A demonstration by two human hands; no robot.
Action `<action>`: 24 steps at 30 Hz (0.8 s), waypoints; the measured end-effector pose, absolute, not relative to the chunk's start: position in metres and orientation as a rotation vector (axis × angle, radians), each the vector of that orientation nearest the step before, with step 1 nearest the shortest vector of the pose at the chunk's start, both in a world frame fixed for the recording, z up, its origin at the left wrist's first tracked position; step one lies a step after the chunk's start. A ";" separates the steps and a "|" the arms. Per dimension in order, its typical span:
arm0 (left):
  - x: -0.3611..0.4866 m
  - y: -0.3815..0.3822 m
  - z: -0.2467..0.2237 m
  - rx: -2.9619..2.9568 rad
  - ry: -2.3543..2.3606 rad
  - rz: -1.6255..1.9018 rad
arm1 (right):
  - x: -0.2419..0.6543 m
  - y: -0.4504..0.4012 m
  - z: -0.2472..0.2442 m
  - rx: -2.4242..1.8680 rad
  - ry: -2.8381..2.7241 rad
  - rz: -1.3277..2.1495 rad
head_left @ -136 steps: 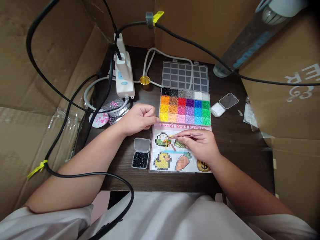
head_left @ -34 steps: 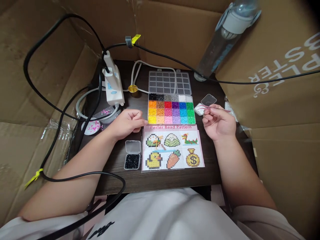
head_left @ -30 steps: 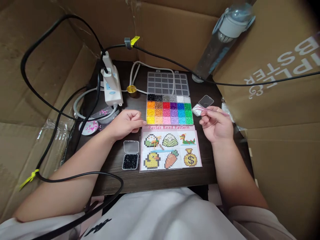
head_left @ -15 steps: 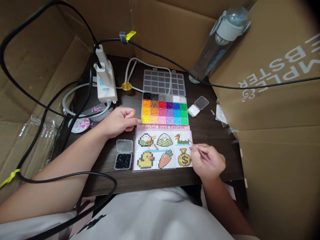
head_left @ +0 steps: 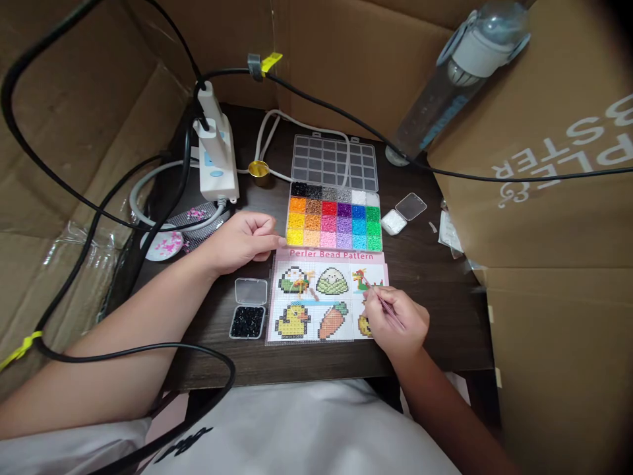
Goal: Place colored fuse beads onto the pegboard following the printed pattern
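In my right hand (head_left: 401, 321), a pair of pink tweezers (head_left: 388, 310) is pinched, tips over the green dragon picture of the Perler bead pattern sheet (head_left: 373, 256). A clear pegboard appears to lie over the sheet, with some beads on the duck. The hand covers much of the money-bag picture. My left hand (head_left: 246, 244) is curled into a loose fist, its thumb tip at the near left corner of the sorted bead box (head_left: 333, 249). Below that hand, a small open case (head_left: 232, 323) holds black beads.
A small open case (head_left: 394, 231) of white beads lies right of the bead box. Behind stand a gold cup (head_left: 258, 173), a power strip (head_left: 217, 158) and a water bottle (head_left: 440, 99). Black cables (head_left: 316, 109) cross overhead; cardboard walls (head_left: 558, 316) enclose the table.
My right hand with the tweezers has moved left over the sheet, from the dragon's tail toward its head. My left hand stays by the box corner. The view has shifted slightly.
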State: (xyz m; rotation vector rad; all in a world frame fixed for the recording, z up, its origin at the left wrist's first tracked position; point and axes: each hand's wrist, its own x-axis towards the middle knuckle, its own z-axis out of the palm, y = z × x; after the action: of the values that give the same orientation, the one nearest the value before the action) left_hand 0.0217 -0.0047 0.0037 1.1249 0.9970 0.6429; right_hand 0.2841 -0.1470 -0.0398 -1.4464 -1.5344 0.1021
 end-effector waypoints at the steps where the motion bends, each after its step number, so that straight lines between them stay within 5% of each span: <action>1: 0.022 -0.005 0.004 1.114 0.989 0.642 | 0.284 -0.147 -0.041 -1.460 -1.521 0.127; 24: 0.021 -0.004 0.003 1.095 0.959 0.610 | 0.289 -0.141 -0.032 -1.531 -0.941 0.755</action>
State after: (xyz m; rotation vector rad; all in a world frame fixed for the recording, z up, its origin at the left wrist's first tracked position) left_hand 0.0206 -0.0036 0.0029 1.0952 0.9588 0.6097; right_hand 0.2887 -0.1411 -0.0316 -1.5310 -0.9406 0.7547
